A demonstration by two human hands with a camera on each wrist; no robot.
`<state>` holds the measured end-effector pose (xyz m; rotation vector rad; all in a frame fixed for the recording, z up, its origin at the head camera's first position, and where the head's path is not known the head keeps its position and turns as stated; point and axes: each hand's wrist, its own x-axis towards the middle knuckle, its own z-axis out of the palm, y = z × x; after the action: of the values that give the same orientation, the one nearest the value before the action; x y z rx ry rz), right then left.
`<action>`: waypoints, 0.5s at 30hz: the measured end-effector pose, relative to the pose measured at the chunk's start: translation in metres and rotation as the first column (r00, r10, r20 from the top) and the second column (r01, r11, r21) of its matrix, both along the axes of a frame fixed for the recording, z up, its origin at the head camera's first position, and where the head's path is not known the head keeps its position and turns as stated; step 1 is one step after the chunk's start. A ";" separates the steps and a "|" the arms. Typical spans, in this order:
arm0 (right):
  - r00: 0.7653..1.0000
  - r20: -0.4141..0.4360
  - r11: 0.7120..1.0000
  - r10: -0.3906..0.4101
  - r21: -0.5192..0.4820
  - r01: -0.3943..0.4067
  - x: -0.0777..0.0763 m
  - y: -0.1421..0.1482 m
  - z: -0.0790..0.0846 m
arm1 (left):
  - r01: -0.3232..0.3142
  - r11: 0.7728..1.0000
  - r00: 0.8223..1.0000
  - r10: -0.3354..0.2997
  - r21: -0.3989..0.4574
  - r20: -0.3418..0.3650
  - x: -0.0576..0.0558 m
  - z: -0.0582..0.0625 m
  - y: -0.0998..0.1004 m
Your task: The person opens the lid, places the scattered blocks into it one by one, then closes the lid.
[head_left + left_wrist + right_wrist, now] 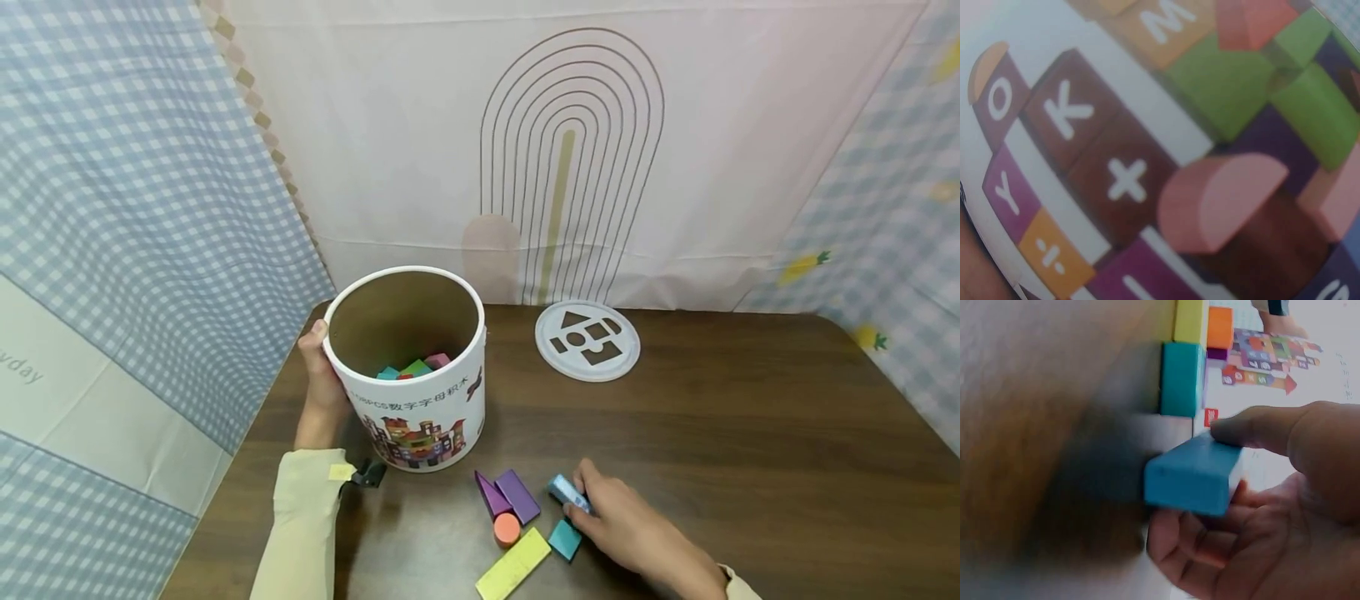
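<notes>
Here, coloured blocks point(415, 367) inside white bucket point(467, 408), left grip point(322, 375) round its rim point(407, 268), right grip point(618, 521) round blue block point(567, 492).

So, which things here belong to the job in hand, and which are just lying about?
The job, seemingly:
blue block, pinched by the right hand
white bucket, gripped by the left hand
teal block, yellow block, orange cylinder, two purple blocks

Lying about:
white cut-out disc, untouched
backdrop cloth

A dark brown wood-grain table point(720, 417) has rounded far corners. At its far edge lies a round white lid point(570, 357) with cut-out shapes. Behind hangs pale cloth point(375, 125) printed with nested brown arches point(558, 192); blue-and-white checked cloth point(150, 150) hangs either side, yellow fruit point(802, 268) decorating the right.
</notes>
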<state>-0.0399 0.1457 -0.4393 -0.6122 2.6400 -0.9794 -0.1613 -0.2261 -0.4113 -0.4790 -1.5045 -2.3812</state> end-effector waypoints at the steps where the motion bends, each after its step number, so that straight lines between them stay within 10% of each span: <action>1: 1.000 -0.023 1.000 -0.005 -0.021 0.005 -0.001 0.001 0.001 | -0.006 1.000 1.000 0.006 0.001 0.008 0.001 0.003 0.002; 8: 0.975 -0.189 0.983 -0.120 -0.162 0.090 -0.012 -0.011 0.032 | 0.035 0.999 0.999 -0.035 -0.007 0.006 -0.012 -0.016 -0.013; 15: 0.960 -0.235 0.969 -0.151 -0.228 0.096 -0.036 -0.038 0.112 | -0.032 0.999 0.999 0.032 -0.006 0.033 0.004 0.003 0.002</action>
<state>-0.0757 0.1079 -0.3274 -0.6631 2.8444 -1.3169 -0.1573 -0.2243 -0.4078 -0.4160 -1.5213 -2.3727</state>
